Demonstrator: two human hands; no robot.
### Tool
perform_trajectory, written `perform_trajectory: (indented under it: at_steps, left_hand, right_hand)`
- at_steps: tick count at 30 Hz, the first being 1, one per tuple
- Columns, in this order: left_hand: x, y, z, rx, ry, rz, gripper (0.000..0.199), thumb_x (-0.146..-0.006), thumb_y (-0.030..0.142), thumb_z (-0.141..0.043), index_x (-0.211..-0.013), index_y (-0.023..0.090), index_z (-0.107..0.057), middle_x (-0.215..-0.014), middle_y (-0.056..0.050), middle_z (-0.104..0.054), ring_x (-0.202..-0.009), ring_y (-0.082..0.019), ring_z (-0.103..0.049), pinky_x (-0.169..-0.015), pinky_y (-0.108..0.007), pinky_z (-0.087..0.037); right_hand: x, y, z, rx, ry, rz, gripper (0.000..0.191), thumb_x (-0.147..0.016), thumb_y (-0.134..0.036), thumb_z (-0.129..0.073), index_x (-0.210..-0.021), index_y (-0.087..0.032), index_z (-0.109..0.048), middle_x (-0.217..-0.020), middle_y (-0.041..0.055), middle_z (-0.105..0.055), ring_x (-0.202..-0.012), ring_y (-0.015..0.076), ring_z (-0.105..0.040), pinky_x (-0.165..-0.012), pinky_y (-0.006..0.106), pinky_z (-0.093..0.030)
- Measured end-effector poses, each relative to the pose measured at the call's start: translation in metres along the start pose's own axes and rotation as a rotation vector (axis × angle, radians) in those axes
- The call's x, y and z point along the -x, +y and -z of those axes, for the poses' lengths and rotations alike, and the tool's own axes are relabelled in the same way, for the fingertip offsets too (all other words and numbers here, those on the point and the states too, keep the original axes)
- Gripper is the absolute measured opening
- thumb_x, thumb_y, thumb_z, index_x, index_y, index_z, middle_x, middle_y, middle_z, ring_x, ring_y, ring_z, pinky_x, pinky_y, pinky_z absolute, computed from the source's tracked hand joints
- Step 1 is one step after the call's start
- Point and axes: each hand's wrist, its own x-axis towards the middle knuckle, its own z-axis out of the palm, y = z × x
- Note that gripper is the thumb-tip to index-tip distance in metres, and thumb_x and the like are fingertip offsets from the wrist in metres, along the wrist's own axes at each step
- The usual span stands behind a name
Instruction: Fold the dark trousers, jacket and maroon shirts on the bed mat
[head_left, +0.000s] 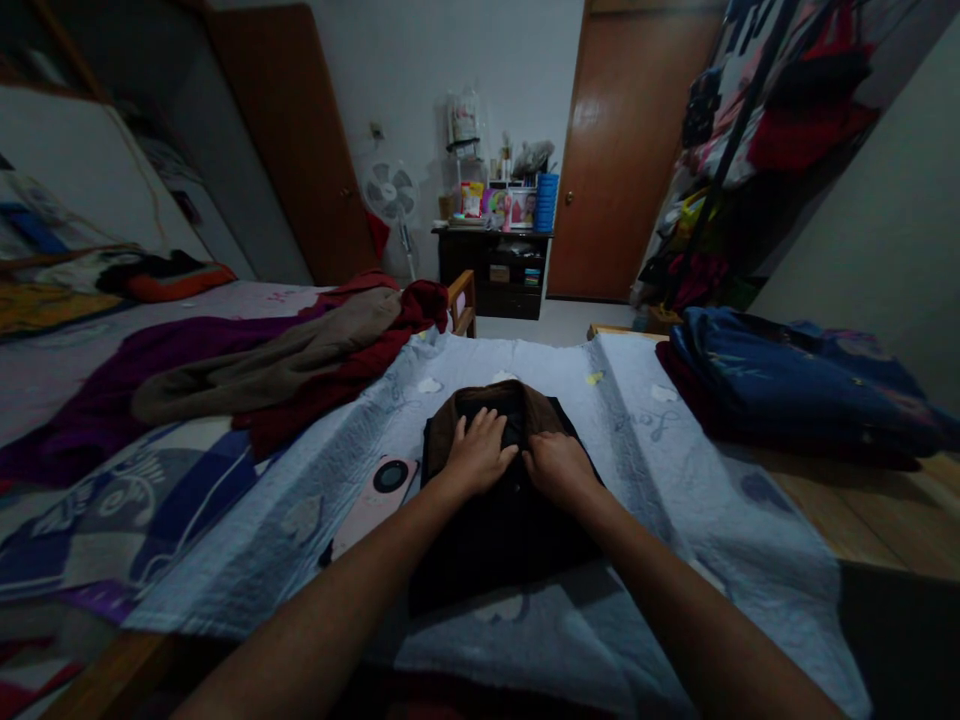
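A dark jacket (502, 540) with a brown collar (541, 405) lies folded on the light blue bed cover in front of me. My left hand (480, 452) rests on its upper part, just inside the collar, with the fingers spread out flat. On the right side of the collar, my right hand (559, 465) has its fingers curled in on the jacket's front edge. Beside the jacket, close to my left forearm, is a pink phone (375, 505) with a round black camera ring.
Folded clothes (795, 380) are stacked on a wooden surface at the right. Loose garments (285, 360) in purple, grey-brown and red lie across the bed at the left. A fan (391, 192), a dark cabinet (491, 300) and a wooden door (626, 150) stand at the back.
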Motion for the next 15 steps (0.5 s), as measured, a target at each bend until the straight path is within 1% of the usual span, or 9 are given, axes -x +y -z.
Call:
perform_trajectory:
  at_steps: [1, 2, 3, 5, 6, 8, 10, 15]
  left_hand:
    - [0.000, 0.002, -0.003, -0.015, 0.019, 0.010, 0.058, -0.093, 0.045, -0.038, -0.143, 0.014, -0.037, -0.154, -0.013, -0.031, -0.145, -0.027, -0.018, -0.116, -0.054, -0.013]
    - [0.001, 0.003, -0.007, -0.027, 0.031, 0.017, 0.059, -0.093, 0.045, -0.039, -0.143, 0.014, -0.038, -0.153, -0.013, -0.031, -0.144, -0.027, -0.019, -0.116, -0.054, -0.013]
    - [0.002, 0.004, -0.012, -0.036, 0.042, 0.021, 0.059, -0.093, 0.044, -0.040, -0.143, 0.014, -0.038, -0.153, -0.014, -0.032, -0.144, -0.027, -0.020, -0.116, -0.054, -0.013]
    - [0.004, 0.005, -0.023, -0.046, 0.062, 0.025, 0.057, -0.093, 0.044, -0.039, -0.142, 0.015, -0.041, -0.153, -0.014, -0.032, -0.144, -0.027, -0.022, -0.116, -0.053, -0.013]
    - [0.005, 0.005, -0.028, -0.050, 0.076, 0.024, 0.056, -0.093, 0.045, -0.038, -0.141, 0.016, -0.042, -0.153, -0.014, -0.032, -0.143, -0.027, -0.022, -0.116, -0.052, -0.013]
    - [0.007, 0.003, -0.037, -0.057, 0.110, 0.018, 0.055, -0.093, 0.045, -0.037, -0.141, 0.018, -0.043, -0.153, -0.013, -0.032, -0.144, -0.026, -0.022, -0.116, -0.052, -0.013]
    - [0.008, 0.002, -0.043, -0.065, 0.131, 0.006, 0.053, -0.093, 0.043, -0.036, -0.141, 0.020, -0.043, -0.153, -0.012, -0.033, -0.144, -0.026, -0.022, -0.116, -0.051, -0.013]
    - [0.008, -0.001, -0.049, -0.066, 0.117, 0.007, 0.054, -0.093, 0.042, -0.037, -0.143, 0.022, -0.040, -0.154, -0.010, -0.032, -0.143, -0.025, -0.023, -0.115, -0.050, -0.015]
  right_hand:
    - [-0.006, -0.001, 0.000, 0.006, 0.049, 0.011, 0.034, -0.094, -0.031, -0.038, -0.104, -0.014, -0.067, -0.111, 0.0164, -0.067, -0.108, 0.0268, -0.059, -0.095, 0.039, -0.039]
    - [-0.011, 0.000, -0.002, 0.005, 0.094, 0.028, 0.035, -0.094, -0.028, -0.038, -0.109, -0.013, -0.065, -0.119, 0.0166, -0.064, -0.116, 0.0268, -0.054, -0.099, 0.039, -0.037]
    - [-0.016, 0.001, -0.007, -0.002, 0.123, 0.042, 0.037, -0.094, -0.027, -0.038, -0.118, -0.012, -0.061, -0.131, 0.0162, -0.057, -0.125, 0.0271, -0.047, -0.104, 0.040, -0.033]
    - [-0.022, 0.005, -0.019, -0.025, 0.114, 0.038, 0.047, -0.093, -0.031, -0.039, -0.136, -0.013, -0.048, -0.150, 0.0122, -0.038, -0.138, 0.0287, -0.030, -0.111, 0.044, -0.024]
    - [-0.024, 0.007, -0.026, -0.038, 0.084, 0.022, 0.052, -0.094, -0.034, -0.039, -0.141, -0.014, -0.042, -0.155, 0.0095, -0.029, -0.142, 0.0295, -0.023, -0.112, 0.047, -0.021]
    - [-0.025, 0.012, -0.039, -0.063, 0.018, -0.012, 0.056, -0.094, -0.040, -0.037, -0.146, -0.017, -0.036, -0.158, 0.0052, -0.020, -0.144, 0.0300, -0.015, -0.113, 0.050, -0.017]
    - [-0.024, 0.014, -0.046, -0.081, -0.016, -0.025, 0.057, -0.095, -0.042, -0.034, -0.147, -0.019, -0.034, -0.159, 0.0027, -0.016, -0.145, 0.0289, -0.012, -0.114, 0.051, -0.015]
    - [-0.025, 0.015, -0.052, -0.093, -0.044, -0.029, 0.059, -0.094, -0.043, -0.033, -0.148, -0.021, -0.031, -0.159, 0.0009, -0.012, -0.146, 0.0276, -0.008, -0.115, 0.050, -0.011]
